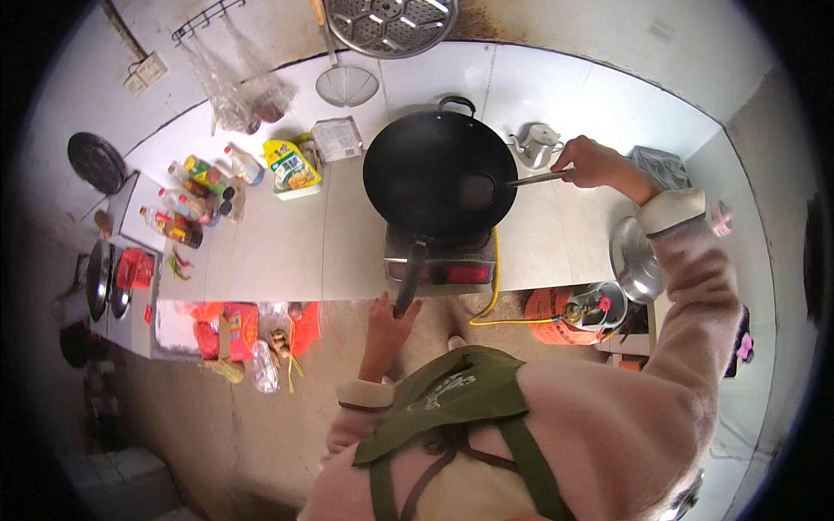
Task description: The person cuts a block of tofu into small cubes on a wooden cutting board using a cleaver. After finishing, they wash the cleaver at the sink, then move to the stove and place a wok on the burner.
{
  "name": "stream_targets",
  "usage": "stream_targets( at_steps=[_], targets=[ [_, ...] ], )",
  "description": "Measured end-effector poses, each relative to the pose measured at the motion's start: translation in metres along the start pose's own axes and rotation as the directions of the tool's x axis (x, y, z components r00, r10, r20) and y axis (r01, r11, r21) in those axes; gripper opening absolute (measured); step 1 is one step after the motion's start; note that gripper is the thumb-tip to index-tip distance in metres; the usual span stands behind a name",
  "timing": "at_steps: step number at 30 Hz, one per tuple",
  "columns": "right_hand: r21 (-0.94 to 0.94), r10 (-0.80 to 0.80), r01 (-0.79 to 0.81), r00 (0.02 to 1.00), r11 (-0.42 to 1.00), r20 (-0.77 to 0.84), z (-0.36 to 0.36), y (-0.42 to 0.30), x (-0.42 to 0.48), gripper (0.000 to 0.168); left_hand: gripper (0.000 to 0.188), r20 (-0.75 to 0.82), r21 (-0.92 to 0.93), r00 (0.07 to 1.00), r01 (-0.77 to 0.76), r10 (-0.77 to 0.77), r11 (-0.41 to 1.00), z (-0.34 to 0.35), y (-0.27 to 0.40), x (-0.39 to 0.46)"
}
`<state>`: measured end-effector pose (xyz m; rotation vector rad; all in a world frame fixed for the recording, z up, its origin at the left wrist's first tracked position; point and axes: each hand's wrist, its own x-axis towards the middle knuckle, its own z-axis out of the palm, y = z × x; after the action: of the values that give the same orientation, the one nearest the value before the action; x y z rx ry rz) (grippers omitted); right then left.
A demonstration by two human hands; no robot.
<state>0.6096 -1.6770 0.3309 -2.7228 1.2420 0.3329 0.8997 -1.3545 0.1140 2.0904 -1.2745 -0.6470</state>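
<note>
A black wok (pixel 417 163) sits on a gas stove (pixel 443 270), with a loop handle at its far rim. Its long dark handle (pixel 409 283) points back toward me. My left hand (pixel 389 335) is at the end of this handle, with thumb and fingers on either side. My right hand (pixel 593 164) grips the metal handle of a spatula (pixel 477 191), whose darkened head is inside the wok. No food can be made out in the dark bowl. A steel kettle (pixel 539 144) stands behind the spatula's handle, near my right hand.
Several bottles (pixel 189 202) and a yellow seasoning pouch (pixel 291 168) stand on the left counter. A metal lid (pixel 635 260) lies by my right forearm. A yellow hose (pixel 497 306) runs to a gas cylinder (pixel 560 316) below. A mesh strainer (pixel 347 86) hangs on the wall.
</note>
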Motion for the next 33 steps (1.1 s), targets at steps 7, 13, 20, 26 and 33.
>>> stream_targets(
  at_steps=[7,13,20,26,33],
  targets=[
    [0.165,-0.077,0.04,0.972,0.985,0.224,-0.009,0.012,0.046,0.023,0.04,-0.121,-0.132,0.992,0.013,-0.029,0.991,0.006,0.026,-0.016],
    [0.234,-0.21,0.17,0.965,0.957,0.159,0.036,0.024,0.072,0.024,0.04,0.16,-0.2,0.962,0.25,-0.22,0.947,0.01,0.061,-0.022],
    [0.056,-0.149,0.14,0.97,0.989,0.194,-0.019,0.019,0.054,0.015,0.033,-0.274,-0.11,0.96,-0.079,0.046,0.991,0.034,0.01,-0.04],
    [0.246,-0.03,-0.036,0.965,0.969,0.262,0.059,0.048,0.082,0.02,0.03,-0.3,-0.259,0.91,0.211,-0.287,0.942,0.045,-0.054,-0.114],
    [0.512,-0.091,0.132,0.99,0.849,-0.106,0.163,0.03,0.112,0.026,0.026,-0.277,-0.227,0.783,0.51,-0.557,0.83,0.066,-0.088,-0.235]
  ],
)
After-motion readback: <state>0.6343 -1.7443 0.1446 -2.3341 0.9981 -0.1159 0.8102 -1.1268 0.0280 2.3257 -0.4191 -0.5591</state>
